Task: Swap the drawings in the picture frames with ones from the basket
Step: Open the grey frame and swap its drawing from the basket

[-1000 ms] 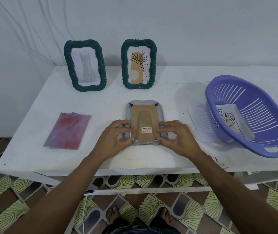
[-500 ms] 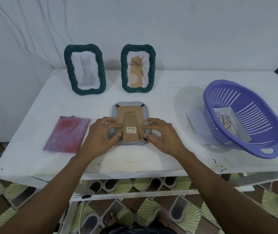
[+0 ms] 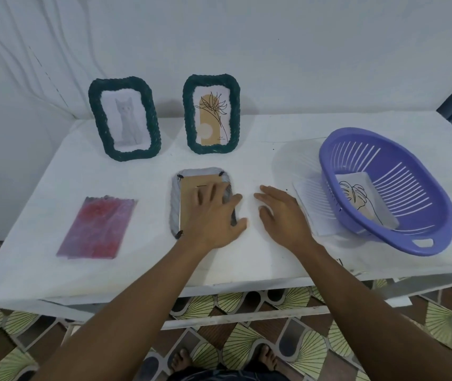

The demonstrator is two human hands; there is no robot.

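1. While my left hand (image 3: 211,215) lies flat and open on the face-down grey frame (image 3: 175,207) at the table's (image 3: 247,166) middle, I judge its backing is being handled.
2. My right hand (image 3: 282,215) hovers open, holding nothing, just beside it.
3. Next I'd reach the leaf drawing (image 3: 362,199) in the purple basket (image 3: 439,215).
4. 2 green frames (image 3: 124,119) stand behind.

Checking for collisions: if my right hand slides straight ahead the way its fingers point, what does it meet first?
The right hand points up and left over bare table. The way looks free; the flower frame probably comes first, though depth is unclear.
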